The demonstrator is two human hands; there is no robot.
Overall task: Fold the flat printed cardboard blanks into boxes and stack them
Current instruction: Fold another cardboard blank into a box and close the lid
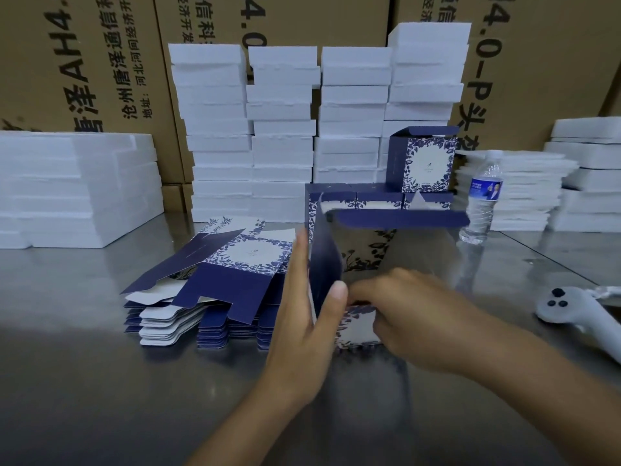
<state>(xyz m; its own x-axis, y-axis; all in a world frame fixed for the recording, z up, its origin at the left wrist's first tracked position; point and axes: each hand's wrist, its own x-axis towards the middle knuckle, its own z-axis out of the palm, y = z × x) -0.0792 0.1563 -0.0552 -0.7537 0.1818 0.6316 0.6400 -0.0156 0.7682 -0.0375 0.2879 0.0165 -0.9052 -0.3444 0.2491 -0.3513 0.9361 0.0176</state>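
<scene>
a: item one, half-folded blank (pixel 325 264)?
b: centre frame, upright on steel table (pixel 84 381). left hand (pixel 309 297) pinches its dark panel, thumb in front. right hand (pixel 413 314) blurred, fingers curled on the printed flap.
a: stock?
b: flat blanks (pixel 215 297) piled left of centre; folded boxes (pixel 426 163) stacked right of centre, water bottle (pixel 484 196) beside.

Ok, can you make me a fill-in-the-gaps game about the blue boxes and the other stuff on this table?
1. The left hand and right hand hold a half-folded blank; the pile of flat blanks lies to their ___.
2. One folded box stands on ___ of the row of folded boxes.
3. The foam blocks stacked behind are ___.
4. The water bottle stands to the ___ of that row.
Missing words: left, top, white, right.
</scene>
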